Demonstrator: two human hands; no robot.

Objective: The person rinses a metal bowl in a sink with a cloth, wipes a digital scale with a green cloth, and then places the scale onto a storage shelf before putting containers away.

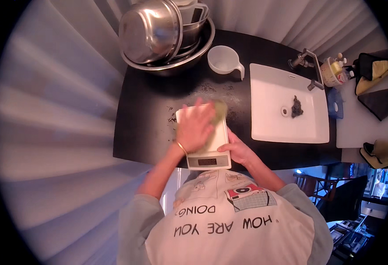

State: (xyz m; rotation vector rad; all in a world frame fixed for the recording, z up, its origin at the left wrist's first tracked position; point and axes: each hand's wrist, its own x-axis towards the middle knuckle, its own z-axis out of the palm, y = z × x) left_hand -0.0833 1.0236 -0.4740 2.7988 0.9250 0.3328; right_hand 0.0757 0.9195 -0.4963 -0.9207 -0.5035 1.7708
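Observation:
A white digital kitchen scale, its display at the end near my body, is tilted or lying over the front of the dark countertop. Spread over its platform is my left hand, blurred, with a bracelet at the wrist. A green cloth or sponge, also blurred, shows under and beside those fingers, at the scale's far right corner. My right hand grips the scale's right edge, thumb on top. The palm side of the left hand is hidden.
Metal bowls are stacked at the back left, beside a white handled cup. Right of the scale is a white sink with a dark clump near its drain and a metal faucet. Wet dark specks mark the countertop.

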